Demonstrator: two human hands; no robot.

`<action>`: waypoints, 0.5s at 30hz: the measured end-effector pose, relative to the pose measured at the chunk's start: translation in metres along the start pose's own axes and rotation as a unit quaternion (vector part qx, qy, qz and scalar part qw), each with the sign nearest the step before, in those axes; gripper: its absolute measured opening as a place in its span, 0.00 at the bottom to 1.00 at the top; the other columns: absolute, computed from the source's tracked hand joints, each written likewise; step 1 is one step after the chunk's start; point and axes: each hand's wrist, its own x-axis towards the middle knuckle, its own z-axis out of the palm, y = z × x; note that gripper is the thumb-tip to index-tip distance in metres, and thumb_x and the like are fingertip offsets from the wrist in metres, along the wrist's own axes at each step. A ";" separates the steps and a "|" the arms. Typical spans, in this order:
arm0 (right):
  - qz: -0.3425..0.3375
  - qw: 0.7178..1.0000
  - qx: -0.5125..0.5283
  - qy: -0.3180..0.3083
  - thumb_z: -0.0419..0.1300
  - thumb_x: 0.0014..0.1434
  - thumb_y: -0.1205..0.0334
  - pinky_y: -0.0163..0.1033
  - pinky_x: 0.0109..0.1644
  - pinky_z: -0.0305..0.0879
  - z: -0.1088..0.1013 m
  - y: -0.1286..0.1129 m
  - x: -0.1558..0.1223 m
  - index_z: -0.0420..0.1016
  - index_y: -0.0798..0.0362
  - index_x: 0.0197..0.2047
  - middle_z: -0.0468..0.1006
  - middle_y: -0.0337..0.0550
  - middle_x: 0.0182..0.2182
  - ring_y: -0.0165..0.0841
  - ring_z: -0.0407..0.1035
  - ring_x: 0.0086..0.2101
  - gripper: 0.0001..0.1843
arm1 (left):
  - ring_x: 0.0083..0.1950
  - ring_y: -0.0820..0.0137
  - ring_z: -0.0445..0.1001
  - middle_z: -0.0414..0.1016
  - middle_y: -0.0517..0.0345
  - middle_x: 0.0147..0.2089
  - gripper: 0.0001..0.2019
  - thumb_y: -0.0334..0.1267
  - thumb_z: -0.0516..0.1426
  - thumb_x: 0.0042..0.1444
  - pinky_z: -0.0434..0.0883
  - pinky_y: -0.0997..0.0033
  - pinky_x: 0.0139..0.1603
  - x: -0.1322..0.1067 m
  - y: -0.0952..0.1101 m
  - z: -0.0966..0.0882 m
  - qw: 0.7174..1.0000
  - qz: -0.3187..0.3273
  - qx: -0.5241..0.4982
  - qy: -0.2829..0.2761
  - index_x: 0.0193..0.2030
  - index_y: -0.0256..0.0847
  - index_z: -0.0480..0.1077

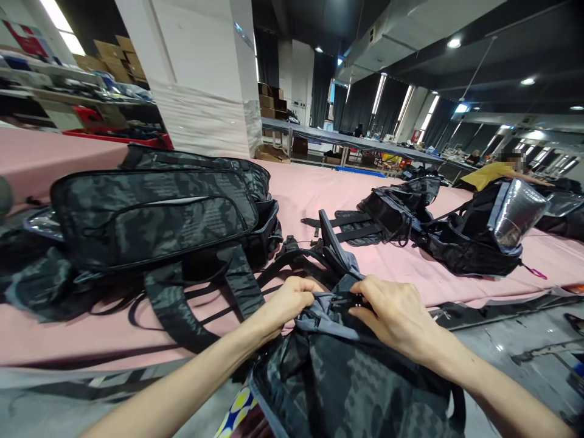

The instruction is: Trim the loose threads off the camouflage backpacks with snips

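A dark camouflage backpack (360, 383) with grey edging lies close in front of my body, its top part turned toward the table. My left hand (294, 299) is closed in a pinch on the grey-edged fabric at the backpack's upper left. Close to its right, my right hand (395, 313) is closed too, thumb and fingers on the dark edge of the same backpack. A small dark piece shows at its fingertips, too small to name. Another camouflage backpack (159, 216) lies to the left, its wide straps (176, 310) hanging toward me.
The pink-covered table (301, 182) stretches across. More backpacks (392, 213) lie to the right, one with a silver lining (520, 216). A person in a yellow top (486, 176) leans over the table's far right. A white pillar (201, 79) stands behind.
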 end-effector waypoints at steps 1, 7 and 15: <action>-0.015 1.000 -0.010 0.007 0.56 0.57 0.63 0.34 0.27 0.53 0.000 -0.001 -0.001 0.66 0.53 0.39 0.73 0.41 0.31 0.32 0.69 0.28 0.05 | 0.17 0.79 0.55 0.65 0.62 0.16 0.12 0.29 0.48 0.30 0.48 0.79 0.18 0.001 0.000 -0.001 1.000 0.000 -0.003 0.002 0.22 0.33 0.71; -0.060 0.995 -0.073 0.043 0.55 0.58 0.65 0.36 0.26 0.48 0.006 -0.008 0.000 0.67 0.55 0.33 0.71 0.40 0.25 0.30 0.64 0.24 0.03 | 0.18 0.79 0.59 0.67 0.62 0.17 0.12 0.26 0.48 0.30 0.53 0.80 0.19 -0.001 0.007 0.002 1.000 -0.015 -0.012 0.000 0.21 0.33 0.71; -0.044 0.995 -0.027 0.080 0.54 0.59 0.65 0.34 0.27 0.50 0.003 -0.003 -0.002 0.68 0.55 0.34 0.71 0.38 0.24 0.28 0.64 0.24 0.04 | 0.16 0.80 0.56 0.65 0.64 0.15 0.13 0.24 0.47 0.30 0.52 0.81 0.19 -0.003 0.011 0.002 0.999 -0.029 -0.004 0.014 0.19 0.33 0.71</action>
